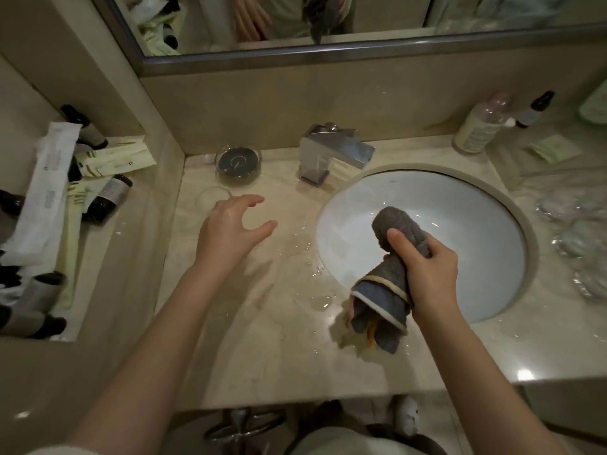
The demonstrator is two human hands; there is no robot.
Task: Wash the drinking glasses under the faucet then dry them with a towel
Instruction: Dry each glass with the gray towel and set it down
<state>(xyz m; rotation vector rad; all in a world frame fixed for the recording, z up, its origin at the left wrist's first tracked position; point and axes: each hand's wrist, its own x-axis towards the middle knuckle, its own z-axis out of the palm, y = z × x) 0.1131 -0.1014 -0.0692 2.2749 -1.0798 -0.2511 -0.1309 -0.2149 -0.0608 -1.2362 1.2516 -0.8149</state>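
Observation:
My right hand (427, 277) grips a rolled grey towel (391, 274) over the left rim of the white sink (460, 224). The towel's lower end hangs down onto the wet counter. My left hand (230, 231) hovers open above the marble counter, fingers spread, holding nothing. Just beyond its fingertips stands a clear drinking glass (213, 197), faint against the counter. A second glass (238, 162) stands behind it, with a dark round thing inside or under it. The chrome faucet (331, 152) sits at the sink's back left; no water runs from it.
Water puddles (315, 290) lie on the counter left of the sink. A side shelf at left holds small dark bottles (108, 198) and packets. A lotion bottle (476, 129) and dropper bottle (532, 110) stand at back right. Crinkled clear plastic (578, 244) lies right. A mirror spans the back.

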